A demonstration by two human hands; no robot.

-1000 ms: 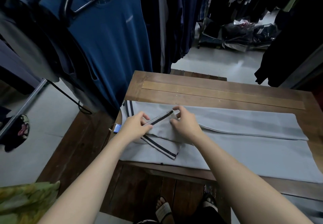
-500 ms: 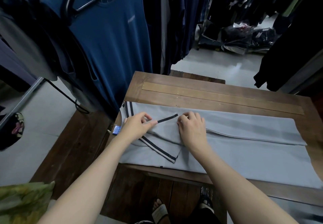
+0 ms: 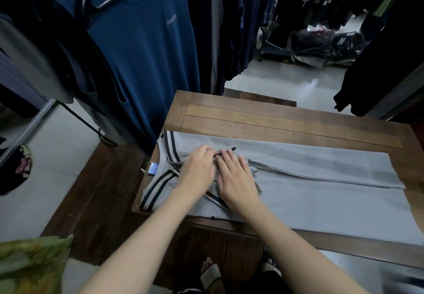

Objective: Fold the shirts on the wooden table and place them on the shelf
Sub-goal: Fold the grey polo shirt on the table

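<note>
A grey polo shirt [image 3: 321, 192] with dark-striped collar and sleeve cuffs lies lengthwise on the wooden table [image 3: 286, 123], its sides folded in toward the middle and its collar at the left end. My left hand [image 3: 199, 167] rests on the folded sleeves near the collar, fingers bent over the cloth. Beside it my right hand [image 3: 236, 176] presses flat on the same folded sleeves, fingers straight. A striped cuff tip [image 3: 229, 150] shows just beyond the fingertips. No shelf is in view.
A blue sleeveless top [image 3: 142, 48] and several dark garments hang on a rack close behind the table's left end. Bagged clothes [image 3: 321, 41] lie on the floor at the back. A green patterned cloth [image 3: 29, 268] is at lower left. My sandalled feet stand under the table's near edge.
Both hands came together over the crossed sleeves; the left let go of the striped cuff it pinched, and the right hand went from curled to flat on the cloth.
</note>
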